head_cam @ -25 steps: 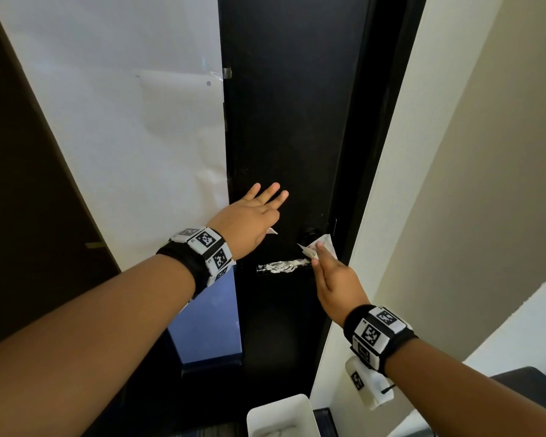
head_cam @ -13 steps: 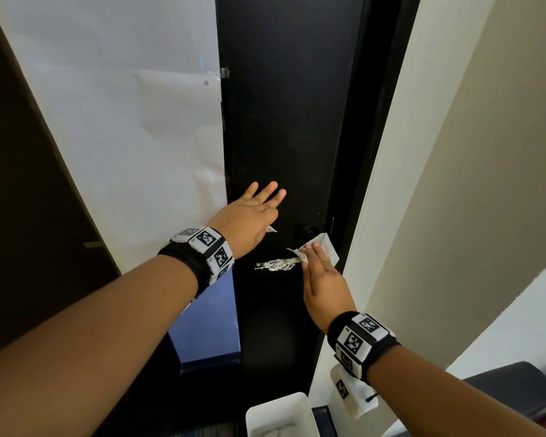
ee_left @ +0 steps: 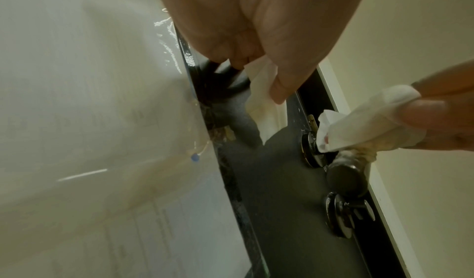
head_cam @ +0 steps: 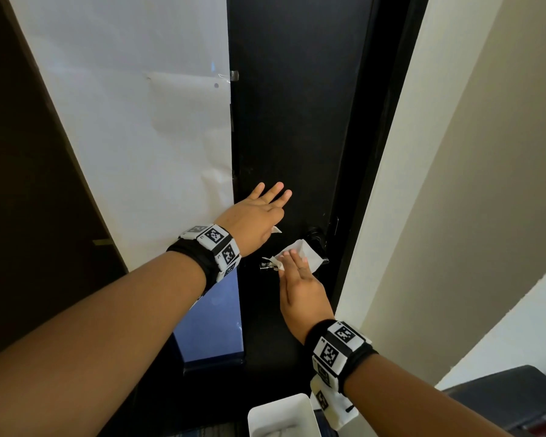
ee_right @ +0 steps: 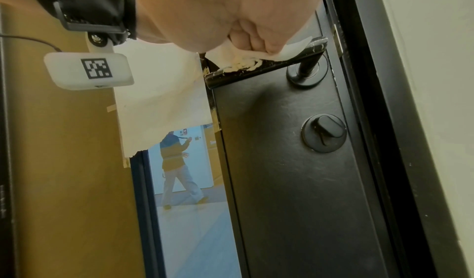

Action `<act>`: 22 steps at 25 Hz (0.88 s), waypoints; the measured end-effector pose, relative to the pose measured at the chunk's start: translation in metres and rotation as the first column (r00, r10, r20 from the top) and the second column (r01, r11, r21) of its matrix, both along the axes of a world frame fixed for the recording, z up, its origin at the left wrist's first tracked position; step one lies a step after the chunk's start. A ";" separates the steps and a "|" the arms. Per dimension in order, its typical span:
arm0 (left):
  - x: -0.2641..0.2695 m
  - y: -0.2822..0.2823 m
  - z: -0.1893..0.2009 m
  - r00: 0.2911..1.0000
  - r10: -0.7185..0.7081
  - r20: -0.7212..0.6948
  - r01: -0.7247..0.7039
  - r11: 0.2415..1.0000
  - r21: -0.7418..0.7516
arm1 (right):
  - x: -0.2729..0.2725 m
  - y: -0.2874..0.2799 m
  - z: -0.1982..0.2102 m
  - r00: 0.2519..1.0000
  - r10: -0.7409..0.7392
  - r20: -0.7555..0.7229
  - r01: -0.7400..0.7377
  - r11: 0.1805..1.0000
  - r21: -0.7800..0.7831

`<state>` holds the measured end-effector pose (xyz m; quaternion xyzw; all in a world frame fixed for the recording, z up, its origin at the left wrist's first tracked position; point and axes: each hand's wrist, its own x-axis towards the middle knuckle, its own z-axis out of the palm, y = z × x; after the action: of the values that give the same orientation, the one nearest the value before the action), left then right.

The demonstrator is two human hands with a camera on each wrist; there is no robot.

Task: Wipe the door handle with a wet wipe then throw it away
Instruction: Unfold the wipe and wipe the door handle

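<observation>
The black lever door handle (ee_right: 259, 68) sticks out from the black door (head_cam: 297, 121), with white residue along its top. My right hand (head_cam: 297, 269) grips a white wet wipe (head_cam: 303, 252) wrapped over the handle's middle; the handle's free end (head_cam: 266, 266) shows to the left of it. In the left wrist view the wet wipe (ee_left: 359, 124) is bunched round my right fingers. My left hand (head_cam: 259, 216) presses flat on the door above the handle, fingers straight, while its thumb (ee_left: 284, 79) pinches a second white wipe piece (ee_left: 264, 108).
A white bin (head_cam: 281, 414) stands on the floor below the handle. A thumb-turn lock (ee_right: 324, 133) sits under the handle. White paper (head_cam: 139, 137) covers the door's glass panel; a person (ee_right: 177, 166) walks beyond it. A dark chair (head_cam: 501, 402) is at lower right.
My right hand has slid the wipe leftward along the handle, away from the door edge toward its free end. The left hand has stayed pressed on the door.
</observation>
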<state>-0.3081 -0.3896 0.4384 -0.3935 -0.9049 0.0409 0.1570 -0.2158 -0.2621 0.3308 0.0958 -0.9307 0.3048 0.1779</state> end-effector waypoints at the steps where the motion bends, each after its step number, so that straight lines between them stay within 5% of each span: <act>1: 0.001 0.000 0.001 1.000 0.003 0.003 -0.003 1.000 0.000 | 0.000 -0.001 0.000 1.000 -0.001 0.000 0.001 1.000 0.000; 22: 0.000 0.002 0.002 0.999 0.022 0.024 -0.022 0.999 -0.030 | 0.001 -0.023 0.000 0.996 0.053 -0.072 -0.052 0.999 0.010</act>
<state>-0.3085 -0.3873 0.4408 -0.3863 -0.9103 0.0514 0.1396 -0.2146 -0.2854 0.3311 0.1318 -0.9221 0.3021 0.2028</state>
